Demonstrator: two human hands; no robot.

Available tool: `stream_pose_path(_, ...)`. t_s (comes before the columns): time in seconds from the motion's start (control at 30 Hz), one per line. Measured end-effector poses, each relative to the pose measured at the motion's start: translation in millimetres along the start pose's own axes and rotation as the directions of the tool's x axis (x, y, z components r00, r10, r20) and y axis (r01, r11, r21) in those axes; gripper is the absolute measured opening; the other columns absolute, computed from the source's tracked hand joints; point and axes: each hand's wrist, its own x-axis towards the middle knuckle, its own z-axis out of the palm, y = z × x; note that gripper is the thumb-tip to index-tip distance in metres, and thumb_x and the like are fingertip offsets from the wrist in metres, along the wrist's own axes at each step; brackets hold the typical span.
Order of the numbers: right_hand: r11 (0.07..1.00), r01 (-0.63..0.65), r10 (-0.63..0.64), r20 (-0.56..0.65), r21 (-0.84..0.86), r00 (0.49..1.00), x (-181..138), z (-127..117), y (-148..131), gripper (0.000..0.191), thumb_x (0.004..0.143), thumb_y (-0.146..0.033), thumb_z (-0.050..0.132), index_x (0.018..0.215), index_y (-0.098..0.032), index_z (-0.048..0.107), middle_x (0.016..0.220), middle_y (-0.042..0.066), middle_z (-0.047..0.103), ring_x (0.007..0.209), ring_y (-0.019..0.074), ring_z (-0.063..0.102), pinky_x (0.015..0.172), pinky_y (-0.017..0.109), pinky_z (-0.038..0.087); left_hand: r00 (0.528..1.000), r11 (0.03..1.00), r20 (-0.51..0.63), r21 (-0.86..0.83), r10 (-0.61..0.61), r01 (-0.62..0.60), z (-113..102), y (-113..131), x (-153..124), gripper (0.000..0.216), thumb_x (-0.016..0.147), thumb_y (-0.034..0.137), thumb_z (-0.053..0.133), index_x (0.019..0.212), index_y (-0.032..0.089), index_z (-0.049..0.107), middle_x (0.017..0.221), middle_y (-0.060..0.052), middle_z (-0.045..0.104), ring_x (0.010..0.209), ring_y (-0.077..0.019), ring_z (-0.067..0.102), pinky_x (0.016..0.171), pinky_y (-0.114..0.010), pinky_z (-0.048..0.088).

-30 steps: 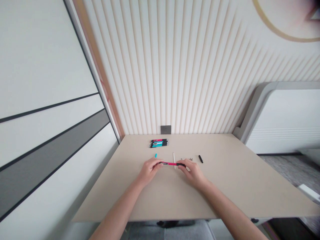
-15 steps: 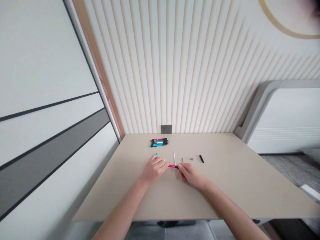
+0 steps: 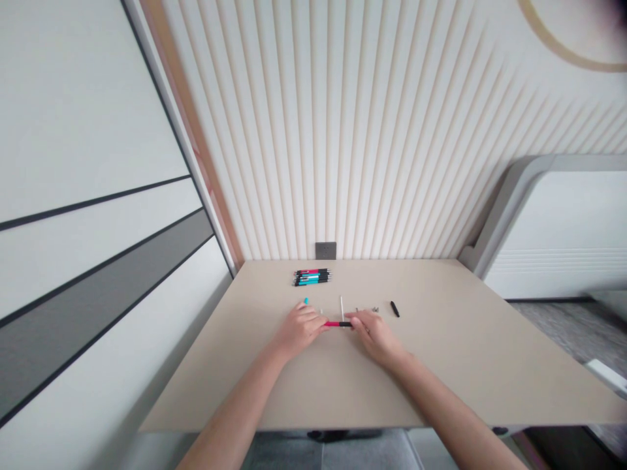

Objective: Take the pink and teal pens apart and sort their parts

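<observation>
A pink-and-black pen barrel (image 3: 333, 324) lies crosswise between my two hands, low over the table. My left hand (image 3: 300, 329) is closed on its pink end. At its black end, the fingers of my right hand (image 3: 375, 334) pinch it, with the index finger reaching along the far side. Just beyond the barrel, a thin white refill (image 3: 341, 305) points away from me. Past my left fingertips sits a small blue piece (image 3: 306, 301). Small metal parts (image 3: 375, 309) lie beyond my right hand, partly hidden by it, and a black pen part (image 3: 394, 309) is farther right.
A row of several pens (image 3: 312, 277), pink, blue and black, lies toward the back of the beige table (image 3: 235, 391). Behind it is a ribbed wall with a dark socket (image 3: 326, 250). A white panelled cabinet (image 3: 98, 294) borders the left side.
My right hand has shifted its hold, uncovering more of the black end, and its index finger now stretches forward. My left hand stays on the pink end. The camera view has shifted slightly.
</observation>
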Motion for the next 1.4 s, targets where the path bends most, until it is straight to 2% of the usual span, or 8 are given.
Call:
stream_pose_path(0.1,0.998,-0.055,0.054,0.032,0.038,0.998,0,2,6,0.025,0.095,-0.034,0.047,0.089,-0.020,0.066,0.077,0.003,0.063,0.072,0.0174,0.057,0.070,0.029,0.044,1.000,0.999,0.017,0.043,0.026,-0.027,1,0,-1,0.029,0.098,0.033,0.047,0.082,0.018,0.066,0.069,-0.002,0.062,0.070,-0.0157,0.056,0.078,-0.031,0.038)
stream_pose_path(0.2,0.991,-0.069,0.069,0.004,0.112,0.998,-1,2,5,0.022,0.089,-0.032,0.056,0.106,-0.020,0.061,0.088,0.004,0.065,0.076,0.0174,0.057,0.069,0.028,0.045,0.999,0.998,0.032,0.054,0.023,-0.024,2,0,-2,0.028,0.098,0.032,0.048,0.083,0.018,0.066,0.068,-0.002,0.061,0.069,-0.0156,0.056,0.078,-0.031,0.039)
stream_pose_path(0.37,0.989,-0.058,0.040,0.129,0.136,0.991,-1,1,-3,0.029,0.097,-0.035,0.041,0.099,-0.022,0.067,0.084,0.004,0.068,0.075,0.0184,0.060,0.071,0.029,0.044,1.000,1.000,0.019,-0.016,0.000,0.000,4,0,-4,0.019,0.095,0.033,0.054,0.091,0.020,0.068,0.074,-0.003,0.065,0.075,-0.0168,0.060,0.081,-0.032,0.042)
stream_pose_path(0.8,0.980,-0.149,0.136,0.099,0.132,0.986,-1,-11,2,0.037,0.097,-0.039,0.039,0.076,-0.020,0.062,0.064,0.000,0.059,0.060,0.0153,0.052,0.058,0.026,0.037,0.994,0.979,-0.012,-0.171,-0.112,0.108,4,-9,-14,0.020,0.096,0.033,0.053,0.107,0.021,0.065,0.092,-0.005,0.071,0.086,-0.0181,0.064,0.081,-0.034,0.046)
stream_pose_path(1.0,0.971,-0.152,0.153,0.008,0.187,0.988,-1,-5,10,0.025,0.089,-0.037,0.054,0.108,-0.021,0.060,0.090,0.003,0.066,0.072,0.0168,0.055,0.066,0.028,0.042,0.985,0.963,-0.062,-0.227,-0.162,0.144,8,-10,-15,0.016,0.095,0.030,0.054,0.100,0.021,0.067,0.086,-0.003,0.072,0.080,-0.0168,0.064,0.080,-0.033,0.047)
stream_pose_path(1.2,0.970,-0.172,0.162,0.070,0.169,0.984,-1,-6,11,0.039,0.097,-0.042,0.037,0.077,-0.019,0.062,0.066,0.000,0.057,0.063,0.0154,0.051,0.064,0.028,0.039,0.979,0.957,-0.103,-0.250,-0.179,0.148,9,-9,-15,0.016,0.094,0.032,0.057,0.098,0.021,0.067,0.089,-0.003,0.074,0.080,-0.0171,0.065,0.078,-0.032,0.048)
stream_pose_path(1.33,0.959,-0.185,0.182,0.036,0.214,0.983,-1,-6,10,0.029,0.091,-0.043,0.050,0.106,-0.021,0.060,0.081,0.001,0.062,0.070,0.0163,0.054,0.065,0.028,0.041,0.972,0.957,-0.123,-0.239,-0.198,0.165,9,-10,-16,0.016,0.094,0.032,0.057,0.098,0.021,0.069,0.088,-0.002,0.075,0.078,-0.0164,0.066,0.076,-0.032,0.049)
stream_pose_path(1.4,0.957,-0.203,0.188,0.089,0.206,0.978,-1,-6,10,0.032,0.095,-0.044,0.042,0.097,-0.020,0.063,0.071,0.000,0.059,0.065,0.0158,0.052,0.063,0.027,0.040,0.971,0.956,-0.124,-0.237,-0.203,0.170,10,-10,-16,0.016,0.094,0.032,0.056,0.099,0.023,0.069,0.090,-0.002,0.075,0.079,-0.0164,0.066,0.076,-0.031,0.049)
